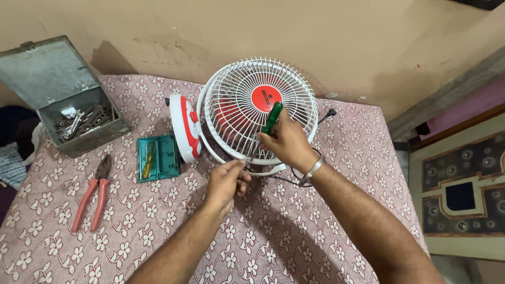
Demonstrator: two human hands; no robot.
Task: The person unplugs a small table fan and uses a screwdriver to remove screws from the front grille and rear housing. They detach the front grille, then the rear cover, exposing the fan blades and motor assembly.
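A small table fan with a white wire grille, red blades and a red centre badge lies on the floral cloth. Its white and red base sits at its left. My right hand grips a green-handled screwdriver whose tip points down at the grille's lower rim. My left hand pinches the bottom edge of the grille, just beside the screwdriver tip. A metal bangle circles my right wrist.
A green screwdriver-bit case lies open left of the fan. Red-handled pliers rest further left. An open grey metal toolbox with spanners stands at the back left. The fan's black cord and plug trail to the right.
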